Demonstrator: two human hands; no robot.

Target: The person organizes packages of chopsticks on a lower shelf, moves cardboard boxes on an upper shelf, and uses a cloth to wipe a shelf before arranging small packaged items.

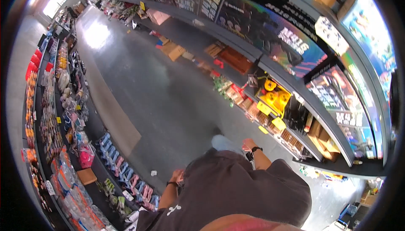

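My left hand, with a black band at the wrist, hangs low beside my dark shirt; the shirt partly hides its fingers, and whether it holds anything cannot be told. My right hand is on the other side of my body with loosely bent fingers and nothing visible in it. A black watch is on that wrist, and a small silvery item shows beside it. Part of a light blue trouser leg shows between the hands, above the grey floor.
On the left, long shelves hold bagged goods and blue and pink items. On the right, dark shelves carry large printed toy boxes, a yellow toy set, a brown tray and small packs. A white scrap lies on the aisle floor.
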